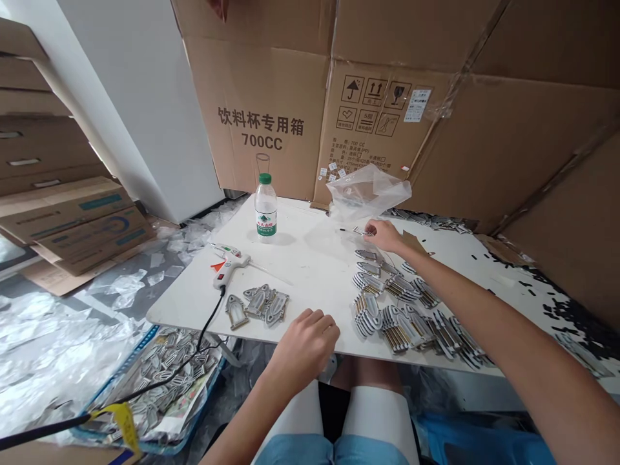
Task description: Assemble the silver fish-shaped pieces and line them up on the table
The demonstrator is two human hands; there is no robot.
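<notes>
My right hand (384, 236) reaches to the far middle of the white table, its fingers pinched on a small metal fitting (359, 230). Just behind it lies a clear plastic bag (365, 194). Closed with curled fingers, my left hand (310, 339) rests at the table's near edge; whatever it may hold is hidden. Rows of overlapping arch-shaped metal fittings (402, 326) lie below my right arm. A smaller heap of the same fittings (259, 302) sits left of my left hand.
A white glue gun (228, 263) with a cord lies at the table's left. A green-capped bottle (266, 210) stands behind it. Below left is a blue basket (194, 423) of metal parts. Cardboard boxes (271, 77) wall off the back; black bits (557, 303) scatter at right.
</notes>
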